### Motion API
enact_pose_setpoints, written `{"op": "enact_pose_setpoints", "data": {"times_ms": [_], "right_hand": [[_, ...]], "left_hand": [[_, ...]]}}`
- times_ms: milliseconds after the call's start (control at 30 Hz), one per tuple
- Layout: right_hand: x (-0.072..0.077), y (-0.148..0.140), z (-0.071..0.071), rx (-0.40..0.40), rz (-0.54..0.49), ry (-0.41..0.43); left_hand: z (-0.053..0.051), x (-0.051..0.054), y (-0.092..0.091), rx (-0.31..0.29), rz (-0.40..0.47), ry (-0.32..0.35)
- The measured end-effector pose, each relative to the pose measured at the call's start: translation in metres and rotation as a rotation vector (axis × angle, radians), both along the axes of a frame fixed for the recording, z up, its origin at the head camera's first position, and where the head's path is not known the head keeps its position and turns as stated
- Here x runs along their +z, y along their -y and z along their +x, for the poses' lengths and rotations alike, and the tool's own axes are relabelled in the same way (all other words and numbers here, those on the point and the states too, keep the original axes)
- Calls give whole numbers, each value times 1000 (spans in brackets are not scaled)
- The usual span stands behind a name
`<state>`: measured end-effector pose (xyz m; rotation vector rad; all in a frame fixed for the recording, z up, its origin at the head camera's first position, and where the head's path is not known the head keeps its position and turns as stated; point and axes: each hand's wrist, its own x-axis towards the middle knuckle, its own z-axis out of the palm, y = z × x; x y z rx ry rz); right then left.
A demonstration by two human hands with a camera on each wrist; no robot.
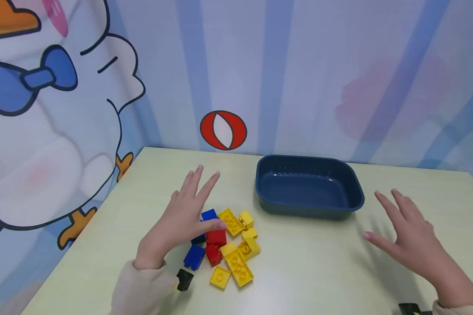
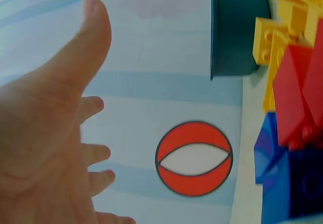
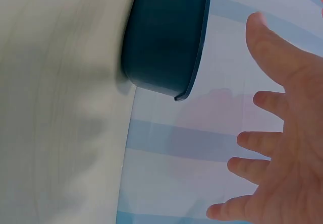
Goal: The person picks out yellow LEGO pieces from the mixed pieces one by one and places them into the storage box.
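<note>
My left hand point(image 1: 185, 216) hovers over the left side of a pile of toy building bricks, fingers spread and nothing held. The pile has yellow bricks point(image 1: 238, 266), red bricks point(image 1: 216, 237) and blue bricks point(image 1: 195, 257); my hand hides part of the blue ones. In the left wrist view the thumb and fingers point(image 2: 96, 153) stand apart from the bricks. To the right of a dark blue plastic basin point(image 1: 307, 210), my right hand point(image 1: 414, 240) is raised with spread fingers and holds nothing. In the right wrist view the basin's outer wall point(image 3: 164, 37) is apart from the fingertips.
A pale wooden table point(image 1: 299, 262) carries the bricks and the basin, which stands near the back edge. Behind it rises a printed backdrop point(image 1: 236, 65) with blue stripes and a red-and-white ball picture. A cartoon bird print point(image 1: 51, 144) covers the left side.
</note>
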<state>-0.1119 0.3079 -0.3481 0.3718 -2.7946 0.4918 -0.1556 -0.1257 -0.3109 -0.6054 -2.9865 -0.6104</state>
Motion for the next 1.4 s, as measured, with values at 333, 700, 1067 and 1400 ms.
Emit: {"op": "enact_pose_setpoints", "data": {"times_ms": [333, 700, 1067, 1400], "right_hand": [[9, -1, -12, 94, -120, -47], [11, 1, -37, 120, -273, 33], [10, 4, -55, 58, -296, 53], [-2, 1, -71, -45, -489, 166]], "left_hand": [[-20, 11, -28, 29, 392, 70], [-63, -1, -52, 125, 650, 358], [-89, -15, -72, 208, 798, 540], [-104, -28, -86, 244, 875, 596]]}}
